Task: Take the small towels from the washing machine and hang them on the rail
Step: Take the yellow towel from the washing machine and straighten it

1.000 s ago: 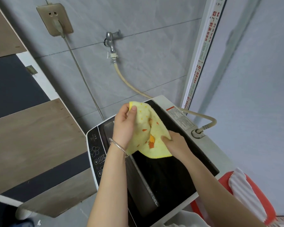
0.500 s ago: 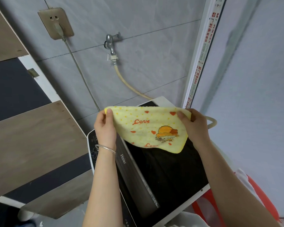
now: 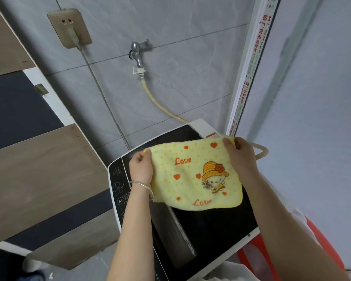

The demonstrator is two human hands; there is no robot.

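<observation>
A small yellow towel (image 3: pixel 193 177) with red hearts, the word "Love" and a cartoon figure hangs spread flat above the open top-loading washing machine (image 3: pixel 118 179). My left hand (image 3: pixel 140 168) pinches its upper left corner. Its upper right corner is gripped by my right hand (image 3: pixel 240 157). The drum opening (image 3: pixel 211 230) below is dark and I cannot see inside it. No rail is in view.
A tap (image 3: pixel 138 51) with a beige hose (image 3: pixel 160 106) is on the grey tiled wall behind the machine. A wall socket (image 3: pixel 69 27) with a cord sits upper left. Wooden panels (image 3: pixel 41 169) stand left. A red basket (image 3: pixel 324 248) is at the lower right.
The towel went from bunched between my hands to stretched flat; my hands drew apart along its top edge and it now hangs fully open, a little lower.
</observation>
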